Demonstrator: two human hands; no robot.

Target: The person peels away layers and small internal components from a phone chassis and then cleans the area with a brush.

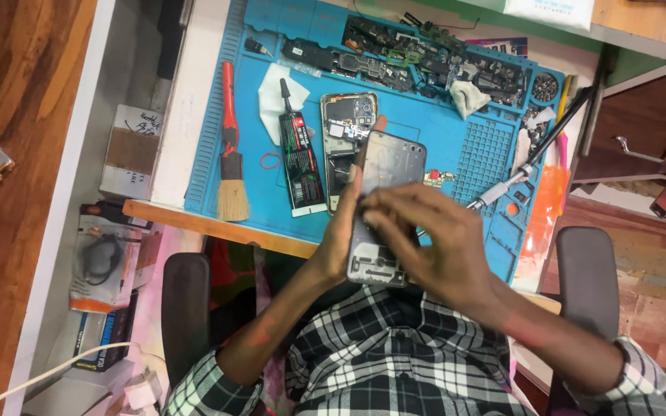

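Fingers of the left hand (341, 231) and right hand (433, 246) clasp a grey, bare-metal phone frame (383, 204), screen-less.

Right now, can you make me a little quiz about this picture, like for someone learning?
1. True or false: the left hand holds the phone frame by its edge.
2. Which lies nearest the brush on the blue mat? A) the glue tube B) the tweezers C) the circuit boards
3. Fill in: the right hand presses its fingers on the phone frame's ____ side.

Key: 1 true. 2 A. 3 The side facing up, toward the camera.
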